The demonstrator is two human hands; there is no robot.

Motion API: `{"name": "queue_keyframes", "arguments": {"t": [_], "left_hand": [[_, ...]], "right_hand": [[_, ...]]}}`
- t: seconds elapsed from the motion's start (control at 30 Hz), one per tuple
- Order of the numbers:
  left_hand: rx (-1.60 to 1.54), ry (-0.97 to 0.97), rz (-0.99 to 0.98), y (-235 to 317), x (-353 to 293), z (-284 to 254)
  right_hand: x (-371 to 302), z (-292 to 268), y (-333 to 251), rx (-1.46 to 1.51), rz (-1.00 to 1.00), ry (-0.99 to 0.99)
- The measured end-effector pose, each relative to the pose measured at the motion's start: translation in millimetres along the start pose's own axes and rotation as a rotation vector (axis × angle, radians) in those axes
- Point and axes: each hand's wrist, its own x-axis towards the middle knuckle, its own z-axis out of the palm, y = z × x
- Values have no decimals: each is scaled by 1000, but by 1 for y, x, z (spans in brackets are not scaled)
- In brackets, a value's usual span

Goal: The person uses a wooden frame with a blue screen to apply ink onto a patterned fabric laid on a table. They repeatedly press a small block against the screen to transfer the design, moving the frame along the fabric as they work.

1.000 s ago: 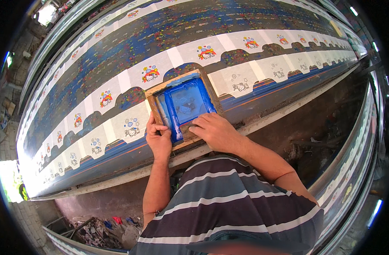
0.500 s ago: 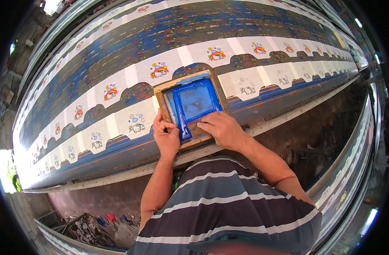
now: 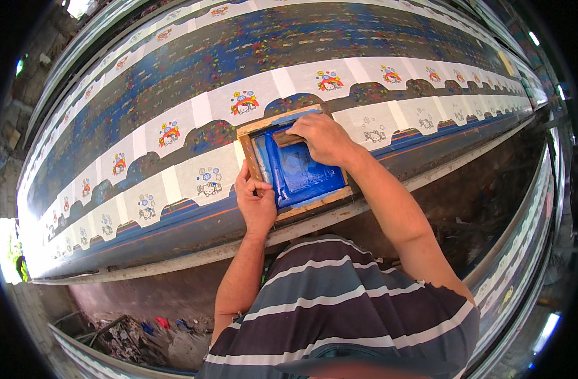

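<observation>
A wooden screen-printing frame (image 3: pixel 248 155), its mesh smeared with wet blue ink (image 3: pixel 311 184), lies over the near row of white fabric pieces (image 3: pixel 203 164). At its lower left side my left hand (image 3: pixel 257 203) is closed on the wooden edge, with the fingers curled. My right hand (image 3: pixel 330 139) reaches inside the far part and grips a squeegee (image 3: pixel 286 138), mostly hidden under my fingers. Near-row pieces left of the frame carry outlined cartoon figures with blue shapes; those to its right show grey outlines without blue.
A second row of white pieces with coloured rainbow prints (image 3: pixel 244 103) runs behind. The long dark table (image 3: pixel 194 72) is speckled with paint. Along its front edge runs a pale rail (image 3: pixel 175 257). Another printing table (image 3: pixel 516 278) stands to the right, behind me.
My right hand has moved with the squeegee from the near side of the frame to its far side. Blue ink now covers the near part. My left hand still grips the edge.
</observation>
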Motion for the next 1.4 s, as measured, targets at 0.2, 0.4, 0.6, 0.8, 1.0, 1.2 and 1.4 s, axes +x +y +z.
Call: {"name": "queue_keyframes", "arguments": {"t": [0.2,0.4,0.6,0.8,1.0,1.2,1.4], "left_hand": [[30,-12,17,0,0,1],[-20,-7,-11,-3,-1,2],[8,-7,-24,-1,0,1],[28,-9,27,8,5,-3],[-16,23,58,37,-2,36],[3,5,126,53,-8,128],[-23,4,52,57,-18,202]], "right_hand": [[-41,3,-31,-42,-49,-14],[-88,0,-70,-31,-47,-13],[-111,-9,-84,29,-20,-72],[-142,-20,-76,188,85,119],[-192,-30,-32,403,462,417],[-244,-64,36,474,466,460],[-286,-99,94,478,442,448]]}}
